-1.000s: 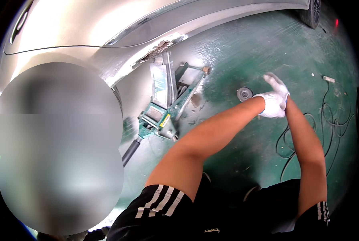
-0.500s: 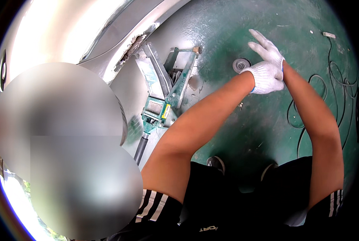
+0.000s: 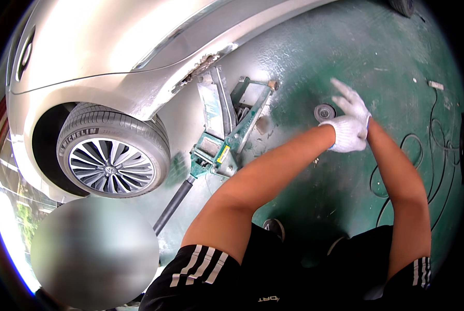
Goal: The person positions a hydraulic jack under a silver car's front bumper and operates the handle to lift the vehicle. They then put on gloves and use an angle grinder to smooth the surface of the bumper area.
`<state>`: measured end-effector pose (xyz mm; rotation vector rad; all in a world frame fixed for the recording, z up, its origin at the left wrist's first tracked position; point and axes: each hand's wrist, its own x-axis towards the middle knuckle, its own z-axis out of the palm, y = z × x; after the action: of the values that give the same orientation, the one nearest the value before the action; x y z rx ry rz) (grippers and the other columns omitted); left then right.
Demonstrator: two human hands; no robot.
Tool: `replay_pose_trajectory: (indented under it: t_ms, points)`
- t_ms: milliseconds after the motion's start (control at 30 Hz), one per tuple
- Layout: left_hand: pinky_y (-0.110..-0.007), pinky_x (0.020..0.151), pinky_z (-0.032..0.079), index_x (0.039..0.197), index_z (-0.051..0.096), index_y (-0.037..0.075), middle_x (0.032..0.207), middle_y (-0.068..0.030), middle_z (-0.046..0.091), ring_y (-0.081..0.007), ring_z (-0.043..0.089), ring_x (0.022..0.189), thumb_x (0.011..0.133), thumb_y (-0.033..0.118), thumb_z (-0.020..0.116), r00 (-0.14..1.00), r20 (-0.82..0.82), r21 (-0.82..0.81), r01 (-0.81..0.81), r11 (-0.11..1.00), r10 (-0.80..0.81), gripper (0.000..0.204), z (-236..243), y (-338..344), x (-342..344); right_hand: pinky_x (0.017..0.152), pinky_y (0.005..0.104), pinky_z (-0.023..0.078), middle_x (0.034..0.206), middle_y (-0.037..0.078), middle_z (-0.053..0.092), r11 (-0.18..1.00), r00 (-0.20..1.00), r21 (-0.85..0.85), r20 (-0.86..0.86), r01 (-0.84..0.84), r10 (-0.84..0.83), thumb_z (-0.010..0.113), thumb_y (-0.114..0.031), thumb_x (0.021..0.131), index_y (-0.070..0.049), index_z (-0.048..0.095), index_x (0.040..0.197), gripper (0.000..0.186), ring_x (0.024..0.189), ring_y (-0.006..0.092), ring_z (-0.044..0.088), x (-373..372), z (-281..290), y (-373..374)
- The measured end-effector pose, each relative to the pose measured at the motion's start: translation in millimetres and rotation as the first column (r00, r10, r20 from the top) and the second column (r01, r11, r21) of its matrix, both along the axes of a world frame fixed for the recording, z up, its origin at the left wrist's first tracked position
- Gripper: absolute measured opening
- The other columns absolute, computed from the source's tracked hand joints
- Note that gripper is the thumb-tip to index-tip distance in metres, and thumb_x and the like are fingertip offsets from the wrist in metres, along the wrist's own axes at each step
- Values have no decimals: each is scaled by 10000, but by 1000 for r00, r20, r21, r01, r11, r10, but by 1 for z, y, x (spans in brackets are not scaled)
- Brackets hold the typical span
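Both hands wear white knitted work gloves. My left hand (image 3: 347, 133) is closed round the cuff of the glove on my right wrist. Its fingers are partly hidden by the hand's own back. My right hand (image 3: 352, 103) points away from me, its fingers stretched out, slightly smeared by motion and holding nothing. Just left of the hands, a round grey disc (image 3: 325, 112) lies on the green floor.
A green floor jack (image 3: 211, 149) with a dark handle (image 3: 175, 203) stands beside a pale car (image 3: 107, 46) with a damaged sill (image 3: 203, 65). The car's wheel (image 3: 113, 160) is at left. Black cable (image 3: 433, 150) loops across the floor at right. A blurred patch covers the lower left.
The view has shifted left, bringing the car wheel into sight. My hands sit slightly lower in the picture, the left still gripping the right glove's cuff.
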<state>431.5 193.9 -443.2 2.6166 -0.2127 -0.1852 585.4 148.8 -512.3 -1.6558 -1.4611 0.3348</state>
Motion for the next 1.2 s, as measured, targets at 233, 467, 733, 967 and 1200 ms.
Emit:
replay_pose_trajectory:
  t_ms: [233, 467, 733, 967, 1200]
  points:
    - [-451, 864, 547, 929, 743, 62, 954, -190, 736, -356, 714, 914, 880, 265, 623, 981, -6, -65, -194, 979, 194, 241, -37, -10, 18, 1040, 361, 493, 1286, 131, 685, 926, 891, -374, -436, -54, -125, 620, -217, 990, 2, 571, 1417, 482, 1183, 213, 635, 47, -77, -13]
    - [-450, 923, 557, 1014, 784, 76, 1048, -204, 748, -385, 717, 1019, 854, 302, 603, 925, -170, 81, -330, 940, 340, 331, -8, 31, -8, 880, 382, 543, 1064, 195, 760, 708, 984, -692, 16, 138, -177, 662, -326, 930, -27, 732, 1156, 381, 1011, 255, 729, 43, -88, -47]
    - [-429, 1015, 500, 1145, 739, 34, 1226, -233, 698, -385, 655, 1167, 920, 470, 586, 704, -101, -54, -710, 702, 703, 514, -24, 138, -62, 807, 412, 529, 965, 187, 749, 450, 923, -830, 185, 330, -336, 648, -355, 926, 32, 733, 1094, 431, 858, 240, 696, 65, -95, -111]
    - [-418, 822, 558, 1104, 746, 29, 890, -174, 746, -315, 739, 874, 911, 513, 588, 395, -126, -110, -917, 383, 910, 545, -68, 202, -117, 780, 420, 522, 930, 149, 738, 477, 888, -811, 106, 338, -448, 647, -325, 926, 39, 722, 1084, 404, 833, 233, 683, 108, -146, -135]
    - [-420, 881, 556, 1136, 731, -42, 1101, -238, 744, -310, 730, 1044, 886, 483, 685, 37, -341, 100, -992, 75, 939, 584, -191, 246, -241, 804, 414, 521, 969, 137, 734, 528, 958, -822, 68, 213, -279, 618, -303, 939, -25, 731, 1081, 332, 866, 239, 688, 51, -118, -75]
